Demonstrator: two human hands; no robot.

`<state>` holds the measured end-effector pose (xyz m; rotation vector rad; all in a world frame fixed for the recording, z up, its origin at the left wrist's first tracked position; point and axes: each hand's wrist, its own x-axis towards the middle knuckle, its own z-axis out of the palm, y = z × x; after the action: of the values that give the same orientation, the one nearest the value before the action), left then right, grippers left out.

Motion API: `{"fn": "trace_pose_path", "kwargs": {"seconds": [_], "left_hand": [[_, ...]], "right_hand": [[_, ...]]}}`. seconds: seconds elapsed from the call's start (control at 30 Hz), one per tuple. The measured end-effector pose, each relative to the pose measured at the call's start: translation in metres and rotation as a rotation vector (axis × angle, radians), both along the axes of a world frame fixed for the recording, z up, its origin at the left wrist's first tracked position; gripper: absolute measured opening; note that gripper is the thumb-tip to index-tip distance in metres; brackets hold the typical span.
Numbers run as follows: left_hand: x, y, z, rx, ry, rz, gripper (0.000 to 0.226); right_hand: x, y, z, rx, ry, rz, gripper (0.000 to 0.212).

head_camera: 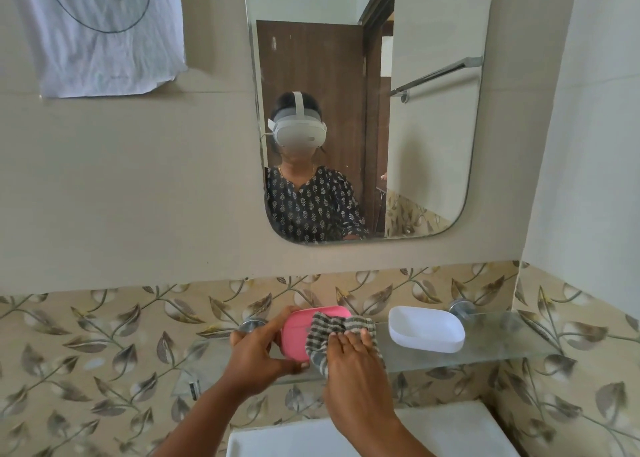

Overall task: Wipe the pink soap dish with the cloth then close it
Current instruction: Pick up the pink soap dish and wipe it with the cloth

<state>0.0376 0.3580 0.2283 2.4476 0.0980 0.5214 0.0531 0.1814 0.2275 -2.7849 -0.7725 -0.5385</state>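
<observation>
Your left hand point(258, 351) grips the pink dish point(298, 332) by its left end, thumb at its near edge, at the left end of the glass shelf point(485, 349). Your right hand point(349, 359) presses the checked cloth point(329, 332) onto it, fingers straight. The white lid point(426, 328) lies hollow side up mid-shelf, below the mirror point(363, 110), above the basin point(450, 432).

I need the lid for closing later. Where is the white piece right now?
The white piece sits on the glass shelf, right of the pink soap dish and the cloth.
</observation>
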Motion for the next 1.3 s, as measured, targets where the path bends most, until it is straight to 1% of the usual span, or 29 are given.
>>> {"fn": "trace_pose_path", "kwargs": {"seconds": [0.07,0.17,0.3,0.37,0.43,0.53,0.67,0.8,0.97,1.1,1.2,1.3], "left_hand": [[0.000,0.000,0.000,0.007,-0.002,0.006,0.100],[-0.001,-0.003,0.002,0.007,0.001,-0.008,0.098],[-0.001,-0.002,0.003,0.024,0.021,-0.023,0.103],[0.000,-0.002,0.002,0.036,0.009,-0.015,0.100],[0.000,-0.002,0.001,0.036,-0.012,-0.003,0.099],[0.002,-0.002,0.000,0.029,-0.005,0.015,0.102],[0.002,-0.001,0.002,0.021,0.050,-0.005,0.110],[0.003,-0.001,0.002,0.058,0.035,-0.021,0.097],[0.002,-0.004,0.004,0.052,0.027,0.000,0.093],[0.001,-0.005,0.006,0.088,0.022,-0.003,0.089],[0.000,-0.006,0.005,0.122,0.027,-0.012,0.080],[0.001,-0.003,0.000,0.127,0.015,-0.014,0.085]], "right_hand": [[0.000,0.003,0.005,0.002,0.046,0.006,0.063],[0.005,0.009,0.013,0.047,0.065,0.024,0.065],[0.010,0.013,0.014,0.079,0.088,0.041,0.069],[0.010,0.011,0.013,0.060,0.097,0.038,0.066],[0.005,0.007,0.015,0.049,0.092,0.038,0.059],[-0.001,0.004,0.017,0.045,0.076,0.045,0.050],[0.001,0.009,0.017,0.042,0.086,0.012,0.049],[0.012,0.019,0.023,0.092,0.113,-0.013,0.043],[0.015,0.022,0.023,0.061,0.111,-0.012,0.046],[0.008,0.013,0.020,0.014,0.081,0.021,0.046],[0.007,0.011,0.015,0.010,0.074,0.038,0.053],[0.004,0.012,0.007,0.025,0.046,0.003,0.060]]}}
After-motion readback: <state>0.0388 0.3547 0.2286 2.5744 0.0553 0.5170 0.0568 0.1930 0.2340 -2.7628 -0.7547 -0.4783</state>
